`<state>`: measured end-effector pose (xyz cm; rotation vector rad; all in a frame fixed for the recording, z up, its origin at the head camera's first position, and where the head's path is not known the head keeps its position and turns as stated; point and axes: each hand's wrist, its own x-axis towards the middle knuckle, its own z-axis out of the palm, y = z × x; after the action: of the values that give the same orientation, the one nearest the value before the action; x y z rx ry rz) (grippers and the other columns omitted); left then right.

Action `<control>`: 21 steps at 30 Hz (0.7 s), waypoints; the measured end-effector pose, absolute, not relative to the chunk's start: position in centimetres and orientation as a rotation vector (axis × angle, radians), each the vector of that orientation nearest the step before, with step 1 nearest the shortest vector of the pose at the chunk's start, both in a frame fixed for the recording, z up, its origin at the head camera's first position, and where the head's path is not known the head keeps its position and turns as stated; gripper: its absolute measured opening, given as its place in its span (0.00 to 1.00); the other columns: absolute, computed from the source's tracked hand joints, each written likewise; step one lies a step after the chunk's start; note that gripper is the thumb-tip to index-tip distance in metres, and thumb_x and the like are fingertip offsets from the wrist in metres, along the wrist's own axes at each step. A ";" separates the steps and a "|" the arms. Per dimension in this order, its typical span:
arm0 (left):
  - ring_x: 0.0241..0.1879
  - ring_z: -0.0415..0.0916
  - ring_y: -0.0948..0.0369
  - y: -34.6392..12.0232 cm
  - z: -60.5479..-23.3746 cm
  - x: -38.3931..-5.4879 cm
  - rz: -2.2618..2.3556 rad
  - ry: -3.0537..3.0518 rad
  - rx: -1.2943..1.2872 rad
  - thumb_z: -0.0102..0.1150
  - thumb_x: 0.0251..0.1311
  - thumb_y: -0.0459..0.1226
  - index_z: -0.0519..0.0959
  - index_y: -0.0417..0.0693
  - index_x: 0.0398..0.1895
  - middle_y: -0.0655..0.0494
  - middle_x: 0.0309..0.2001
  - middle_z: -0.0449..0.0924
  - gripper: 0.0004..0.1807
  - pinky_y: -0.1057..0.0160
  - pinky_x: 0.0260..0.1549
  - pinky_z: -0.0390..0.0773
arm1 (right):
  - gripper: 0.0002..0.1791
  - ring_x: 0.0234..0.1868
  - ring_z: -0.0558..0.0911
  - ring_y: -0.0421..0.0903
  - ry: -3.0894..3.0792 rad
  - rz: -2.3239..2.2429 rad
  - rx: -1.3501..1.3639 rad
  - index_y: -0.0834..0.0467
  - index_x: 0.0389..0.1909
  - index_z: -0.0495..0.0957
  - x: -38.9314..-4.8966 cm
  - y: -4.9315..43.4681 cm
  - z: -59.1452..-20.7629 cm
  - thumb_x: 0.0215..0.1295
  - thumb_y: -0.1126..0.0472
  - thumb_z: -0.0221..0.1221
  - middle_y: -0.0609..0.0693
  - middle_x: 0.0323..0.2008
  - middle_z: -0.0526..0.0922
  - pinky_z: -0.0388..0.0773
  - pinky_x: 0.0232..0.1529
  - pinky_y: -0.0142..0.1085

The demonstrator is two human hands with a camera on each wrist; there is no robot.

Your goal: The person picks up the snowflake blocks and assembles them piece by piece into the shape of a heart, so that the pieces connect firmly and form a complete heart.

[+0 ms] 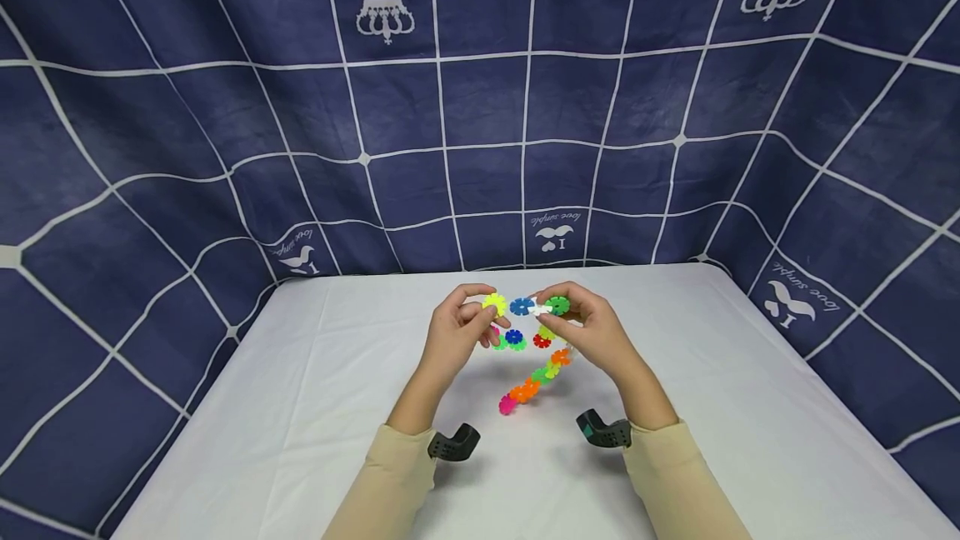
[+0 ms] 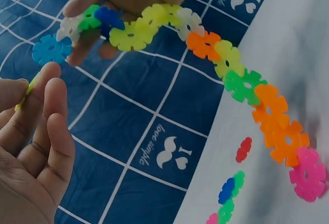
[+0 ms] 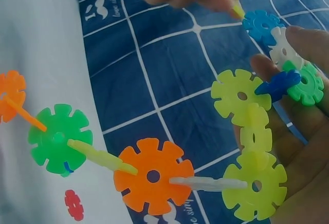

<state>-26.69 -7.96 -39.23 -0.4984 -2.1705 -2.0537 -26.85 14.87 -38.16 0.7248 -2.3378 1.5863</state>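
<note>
Chain of notched plastic discs (image 2: 204,45), many colours: centre of the head view, hanging from the right hand and curving down toward the lower middle. Blue end disc (image 1: 521,307): near the yellow disc, apart from it.

Yellow disc (image 1: 495,303), single: just left of it, edge-on in the left-wrist view.

Left hand (image 1: 456,327): raised, forearm slanting in from bottom centre-left; thumb and forefinger pinch the yellow disc, remaining fingers loosely bent.

Right hand (image 1: 596,327): raised, forearm from lower right; thumb and fingers pinch the chain at its white disc (image 1: 540,307), palm behind the links.

Loose discs (image 1: 513,337), blue, green, pink, with a red disc (image 1: 542,341): centre, on the desk (image 1: 300,440).

Navy checked curtain (image 1: 480,107): upper frame.
</note>
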 end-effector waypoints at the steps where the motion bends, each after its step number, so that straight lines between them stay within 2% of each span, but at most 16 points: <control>1: 0.23 0.80 0.50 -7.9 -39.1 -26.6 -2.072 -2.160 -0.507 0.58 0.69 0.35 0.76 0.53 0.56 0.44 0.34 0.88 0.14 0.67 0.27 0.82 | 0.10 0.51 0.82 0.42 -2.338 1.587 0.726 0.51 0.46 0.81 -26.8 14.9 -38.1 0.65 0.61 0.65 0.50 0.52 0.85 0.82 0.50 0.36; 13: 0.20 0.80 0.58 -7.5 -38.5 -26.0 -2.157 -2.134 -0.524 0.58 0.70 0.37 0.76 0.51 0.57 0.46 0.29 0.88 0.14 0.64 0.29 0.85 | 0.10 0.52 0.82 0.42 -2.359 1.569 0.746 0.49 0.45 0.81 -26.7 14.7 -38.1 0.64 0.60 0.66 0.48 0.52 0.85 0.81 0.52 0.39; 17: 0.20 0.81 0.58 -7.3 -38.5 -25.9 -2.157 -2.143 -0.532 0.57 0.70 0.37 0.75 0.50 0.57 0.45 0.30 0.88 0.14 0.63 0.32 0.86 | 0.13 0.52 0.82 0.44 -2.372 1.543 0.750 0.50 0.49 0.81 -26.6 14.6 -38.0 0.65 0.59 0.66 0.49 0.53 0.85 0.82 0.53 0.40; 21: 0.21 0.82 0.58 -7.2 -38.5 -25.9 -2.175 -2.143 -0.535 0.56 0.71 0.36 0.74 0.50 0.57 0.44 0.32 0.88 0.14 0.62 0.32 0.86 | 0.18 0.56 0.81 0.47 -2.408 1.483 0.765 0.50 0.56 0.81 -26.5 14.7 -38.0 0.66 0.59 0.65 0.48 0.56 0.84 0.80 0.55 0.45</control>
<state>-25.89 -7.16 -38.50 -0.5349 -2.1433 -2.1752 -26.51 14.72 -37.97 0.7655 -2.4079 1.4830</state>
